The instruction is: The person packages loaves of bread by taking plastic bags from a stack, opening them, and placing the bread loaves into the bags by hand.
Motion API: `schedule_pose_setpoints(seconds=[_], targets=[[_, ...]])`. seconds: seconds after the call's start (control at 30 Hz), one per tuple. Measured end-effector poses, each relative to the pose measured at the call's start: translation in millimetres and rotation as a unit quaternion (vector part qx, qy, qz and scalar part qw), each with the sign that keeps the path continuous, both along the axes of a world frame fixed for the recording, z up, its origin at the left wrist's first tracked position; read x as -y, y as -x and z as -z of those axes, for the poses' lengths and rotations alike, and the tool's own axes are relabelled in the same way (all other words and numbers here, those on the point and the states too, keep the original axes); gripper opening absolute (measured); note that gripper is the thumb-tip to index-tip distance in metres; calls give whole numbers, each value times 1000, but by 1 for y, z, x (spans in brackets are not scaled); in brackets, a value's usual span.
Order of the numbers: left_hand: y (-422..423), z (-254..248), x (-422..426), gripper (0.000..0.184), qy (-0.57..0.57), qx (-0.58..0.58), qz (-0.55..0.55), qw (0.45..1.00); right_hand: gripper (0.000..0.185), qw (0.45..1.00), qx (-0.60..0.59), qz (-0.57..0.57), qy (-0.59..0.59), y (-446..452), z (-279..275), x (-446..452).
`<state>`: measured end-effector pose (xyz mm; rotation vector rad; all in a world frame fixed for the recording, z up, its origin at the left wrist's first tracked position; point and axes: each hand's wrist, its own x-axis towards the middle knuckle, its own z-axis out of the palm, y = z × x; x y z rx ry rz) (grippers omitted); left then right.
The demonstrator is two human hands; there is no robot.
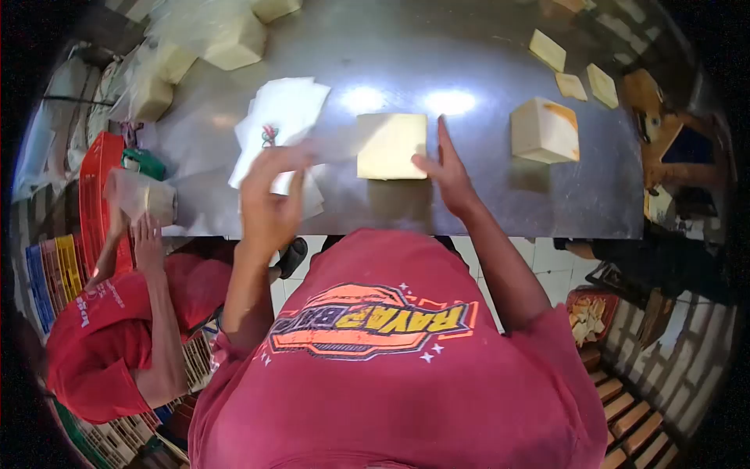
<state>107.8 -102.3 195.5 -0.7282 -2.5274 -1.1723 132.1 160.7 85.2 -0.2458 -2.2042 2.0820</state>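
A pale yellow block (392, 147) with a squared top lies on the metal table in front of me. My right hand (455, 176) is beside it, thumb against its right edge and fingers stretched away from me. To the block's left, over the near part of a stack of white sheets (289, 105), is my left hand (272, 195). Its fingertips are blurred, and a faint pale smear extends from them towards the block; whether they hold anything is unclear. A small red and green object (269, 135) rests on the sheets.
Another pale block (545, 131) with a brownish edge stands at the right, with thin slabs (548, 50) behind it. Plastic-wrapped blocks (234, 43) are at the back left. At the left, a co-worker (117, 328) holds a clear bag near a red crate (101, 195).
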Motion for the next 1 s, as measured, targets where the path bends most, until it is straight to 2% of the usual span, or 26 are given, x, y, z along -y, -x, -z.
schedule_pose_setpoints(seconds=[0.03, 0.1, 0.2, 0.3, 0.33, 0.43, 0.47, 0.57, 0.6, 0.63, 0.7, 0.77, 0.8, 0.83, 0.9, 0.93, 0.97, 1.0], targets=[[1, -10, -10, 31, 19, -33, 88, 995, 73, 972, -110, 8, -208, -9, -41, 8], [-7, -18, -22, 33, 22, -61, 178, 982, 55, 894, -276, -59, -347, -15, -110, 14], [-4, -21, -27, 29, -82, -97, 181, 975, 37, 857, -334, -178, -350, -23, -162, 14], [3, -20, -17, 23, -140, 6, 162, 977, 28, 794, -428, -118, -415, -16, -189, 27], [7, -21, -23, 19, -166, -14, 153, 974, 28, 770, -457, -101, -433, -14, -191, 29], [3, -33, -35, 11, -188, 99, 113, 970, 26, 814, -432, -54, -386, -9, -198, 25], [2, -33, -41, 6, -220, 106, 108, 964, 24, 849, -382, 2, -364, -10, -203, 25], [6, -41, -41, 21, -313, 169, 11, 935, 21, 845, -383, 110, -358, -8, -214, 12], [16, -43, -35, 26, -237, 153, -53, 958, 20, 781, -433, 113, -435, -4, -224, 4], [29, -51, -25, 20, -160, 216, -58, 961, 18, 709, -477, 115, -506, 1, -236, -5], [39, -54, -29, 11, -116, 24, 14, 993, 16, 678, -504, 48, -532, 1, -244, -8], [44, -77, -34, 10, -76, -173, 153, 970, 13, 758, -471, -91, -443, -9, -243, 7], [51, -86, -35, 10, -57, -202, 213, 954, 8, 828, -403, -107, -376, -18, -242, 15], [58, -95, -36, 11, -39, -227, 275, 933, 7, 813, -377, -85, -437, -18, -247, 15], [77, -105, -34, 12, -9, -136, 383, 914, 14, 771, -318, -42, -550, -16, -267, 10], [75, -115, -33, 11, -97, 29, 375, 922, 24, 749, -248, -72, -611, -14, -274, 2], [80, -120, -31, 14, -135, 114, 399, 900, 25, 835, -249, -180, -457, -7, -271, -10], [91, -125, -30, 17, -171, 199, 419, 869, 26, 885, -238, -281, -284, 6, -263, -23]])
